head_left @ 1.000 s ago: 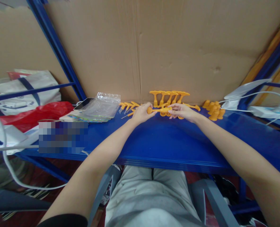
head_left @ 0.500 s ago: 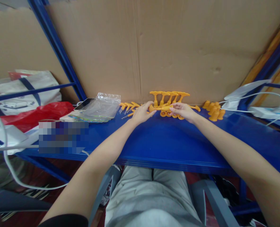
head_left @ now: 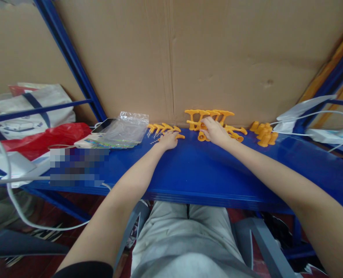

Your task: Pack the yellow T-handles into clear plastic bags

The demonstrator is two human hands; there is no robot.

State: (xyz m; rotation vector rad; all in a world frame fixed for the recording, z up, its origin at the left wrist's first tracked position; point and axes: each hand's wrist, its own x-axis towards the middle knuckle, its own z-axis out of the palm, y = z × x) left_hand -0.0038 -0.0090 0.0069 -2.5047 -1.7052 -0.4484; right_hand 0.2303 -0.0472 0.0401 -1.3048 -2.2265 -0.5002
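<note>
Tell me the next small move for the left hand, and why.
Probably close the left hand on one small orange piece by its fingertips. The hand lies flat among the loose pieces and springs, holding nothing that I can see, while the right hand is at the assembled clamps by the cardboard.

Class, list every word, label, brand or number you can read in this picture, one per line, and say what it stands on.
None can be read.
White bag at far left: a blue printed design, too blurred to read.
Packet under the clear plastic bag: coloured print, too small to read.
Pixelated patch on the shelf: masked, unreadable.
Orange parts by the right hand and left hand, cardboard: no markings visible.
</note>
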